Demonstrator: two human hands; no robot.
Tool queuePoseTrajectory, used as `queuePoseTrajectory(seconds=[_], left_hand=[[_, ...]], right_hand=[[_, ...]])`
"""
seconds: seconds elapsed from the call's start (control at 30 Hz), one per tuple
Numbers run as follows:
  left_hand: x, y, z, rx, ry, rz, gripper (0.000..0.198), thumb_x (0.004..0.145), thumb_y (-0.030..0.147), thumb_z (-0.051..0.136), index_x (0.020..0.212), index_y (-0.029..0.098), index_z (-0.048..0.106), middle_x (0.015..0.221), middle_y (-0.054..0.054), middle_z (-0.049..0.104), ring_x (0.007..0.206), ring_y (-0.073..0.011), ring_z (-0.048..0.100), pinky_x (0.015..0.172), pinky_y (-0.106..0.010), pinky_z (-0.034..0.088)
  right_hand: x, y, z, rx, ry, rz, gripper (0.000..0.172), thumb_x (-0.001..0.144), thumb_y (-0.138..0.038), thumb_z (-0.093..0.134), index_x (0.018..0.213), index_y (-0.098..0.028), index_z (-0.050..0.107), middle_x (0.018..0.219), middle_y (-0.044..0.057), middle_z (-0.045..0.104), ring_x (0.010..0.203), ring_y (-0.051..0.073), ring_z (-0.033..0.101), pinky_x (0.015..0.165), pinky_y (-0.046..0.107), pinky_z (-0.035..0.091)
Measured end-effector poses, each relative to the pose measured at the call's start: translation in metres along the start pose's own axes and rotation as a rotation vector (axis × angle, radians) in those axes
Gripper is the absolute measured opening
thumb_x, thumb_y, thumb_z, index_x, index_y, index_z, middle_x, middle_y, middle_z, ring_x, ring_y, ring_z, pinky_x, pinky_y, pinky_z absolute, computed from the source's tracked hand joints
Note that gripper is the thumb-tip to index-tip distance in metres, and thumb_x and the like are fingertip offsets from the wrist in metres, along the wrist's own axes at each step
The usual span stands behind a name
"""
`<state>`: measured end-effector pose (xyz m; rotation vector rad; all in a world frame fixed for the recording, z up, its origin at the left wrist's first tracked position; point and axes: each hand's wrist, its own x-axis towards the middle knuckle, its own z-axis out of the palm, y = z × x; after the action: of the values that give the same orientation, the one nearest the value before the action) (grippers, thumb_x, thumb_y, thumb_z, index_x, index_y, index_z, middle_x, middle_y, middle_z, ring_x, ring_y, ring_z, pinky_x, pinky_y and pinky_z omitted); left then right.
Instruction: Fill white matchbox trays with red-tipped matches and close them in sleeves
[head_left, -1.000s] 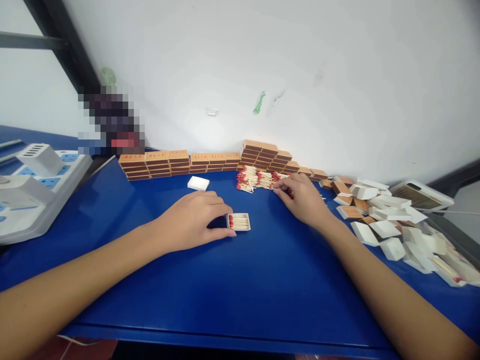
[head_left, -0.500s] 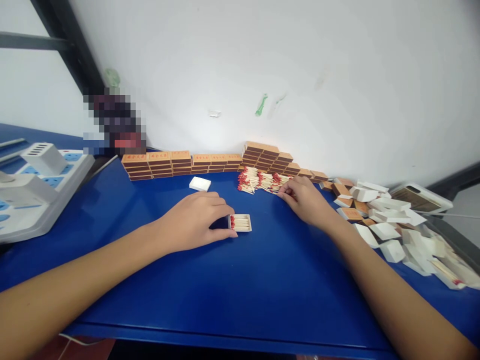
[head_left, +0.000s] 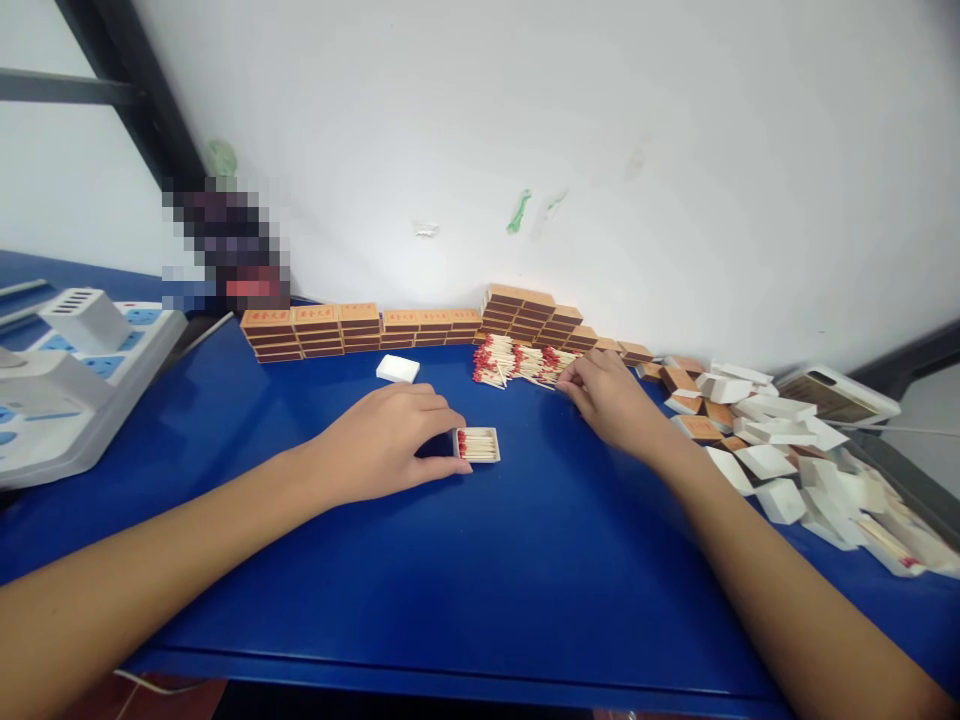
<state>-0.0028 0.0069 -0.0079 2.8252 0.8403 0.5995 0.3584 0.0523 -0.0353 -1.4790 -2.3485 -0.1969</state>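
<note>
A small white matchbox tray (head_left: pixel 487 460) filled with red-headed matches lies on the blue table. My left hand (head_left: pixel 397 440) grips the tray's left end between thumb and fingers. Farther back is a loose heap of matches (head_left: pixel 495 362), most of their red heads facing left or up. At the heap's right edge, my right hand (head_left: pixel 607 400) pinches thumb and forefinger together on a match at the near side. Its other fingers are curled and partly hidden. A white empty-looking tray (head_left: pixel 398 369), seemingly upside down, sits behind my left hand.
Orange-topped matchboxes (head_left: pixel 315 330) stand stacked in a row along the wall. To the right lies a jumble of white trays (head_left: pixel 780 430) and orange sleeves (head_left: pixel 701 429), with a phone-like white object (head_left: pixel 836 395) behind. A power strip (head_left: pixel 112 400) with plugs is at the left.
Both hands keep nearly the same place and grip. The whole view has shifted slightly; the tray and the heap look unchanged.
</note>
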Motion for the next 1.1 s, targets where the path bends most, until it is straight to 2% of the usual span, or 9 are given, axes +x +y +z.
queuePoseTrajectory(seconds=[0.23, 0.37, 0.63, 0.8, 0.93, 1.1], left_hand=[[0.000, 0.000, 0.000, 0.014, 0.008, 0.007, 0.034, 0.102, 0.048, 0.076, 0.117, 0.018, 0.080, 0.104, -0.007, 0.081, 0.096, -0.0246, 0.074, 0.085, -0.036, 0.055], [0.000, 0.000, 0.000, 0.011, 0.008, 0.005, 0.034, 0.102, 0.048, 0.076, 0.117, 0.018, 0.080, 0.104, -0.008, 0.081, 0.096, -0.0248, 0.074, 0.084, -0.036, 0.054], [0.000, 0.001, 0.000, 0.014, 0.002, -0.002, 0.033, 0.102, 0.047, 0.077, 0.117, 0.018, 0.080, 0.104, -0.007, 0.081, 0.095, -0.0247, 0.074, 0.083, -0.036, 0.053], [0.000, 0.000, 0.000, 0.017, 0.008, 0.008, 0.034, 0.102, 0.049, 0.076, 0.117, 0.018, 0.080, 0.103, -0.007, 0.081, 0.095, -0.0249, 0.074, 0.084, -0.037, 0.053], [-0.001, -0.001, 0.001, 0.018, 0.005, -0.004, 0.034, 0.102, 0.049, 0.076, 0.116, 0.018, 0.080, 0.102, -0.007, 0.080, 0.095, -0.0248, 0.074, 0.084, -0.037, 0.054], [0.000, -0.002, 0.002, 0.015, 0.001, -0.010, 0.034, 0.102, 0.049, 0.076, 0.115, 0.019, 0.080, 0.100, -0.006, 0.080, 0.094, -0.0240, 0.073, 0.084, -0.036, 0.053]], right_hand=[[0.002, -0.019, 0.006, 0.025, 0.015, -0.040, 0.017, 0.106, -0.029, 0.053, 0.094, -0.023, 0.063, 0.098, 0.014, 0.068, 0.097, 0.034, 0.058, 0.090, 0.050, 0.048], [0.003, -0.018, 0.007, 0.030, 0.045, -0.002, 0.014, 0.104, -0.033, 0.059, 0.098, -0.022, 0.065, 0.101, 0.015, 0.068, 0.102, 0.035, 0.059, 0.091, 0.050, 0.049], [0.003, -0.012, 0.010, 0.028, 0.020, -0.027, 0.017, 0.106, -0.027, 0.054, 0.091, -0.023, 0.062, 0.094, 0.014, 0.067, 0.095, 0.033, 0.058, 0.088, 0.048, 0.048], [0.000, -0.018, 0.000, 0.029, 0.024, -0.049, 0.018, 0.107, -0.029, 0.052, 0.092, -0.024, 0.061, 0.096, 0.014, 0.066, 0.097, 0.034, 0.058, 0.087, 0.048, 0.048], [-0.002, -0.037, -0.013, 0.107, 0.041, -0.064, 0.015, 0.107, -0.027, 0.053, 0.094, -0.025, 0.060, 0.096, 0.012, 0.066, 0.096, 0.033, 0.057, 0.086, 0.048, 0.048], [-0.009, -0.086, -0.025, 0.266, 0.006, -0.127, 0.013, 0.110, -0.026, 0.054, 0.098, -0.026, 0.060, 0.101, 0.010, 0.067, 0.097, 0.029, 0.058, 0.085, 0.046, 0.049]])
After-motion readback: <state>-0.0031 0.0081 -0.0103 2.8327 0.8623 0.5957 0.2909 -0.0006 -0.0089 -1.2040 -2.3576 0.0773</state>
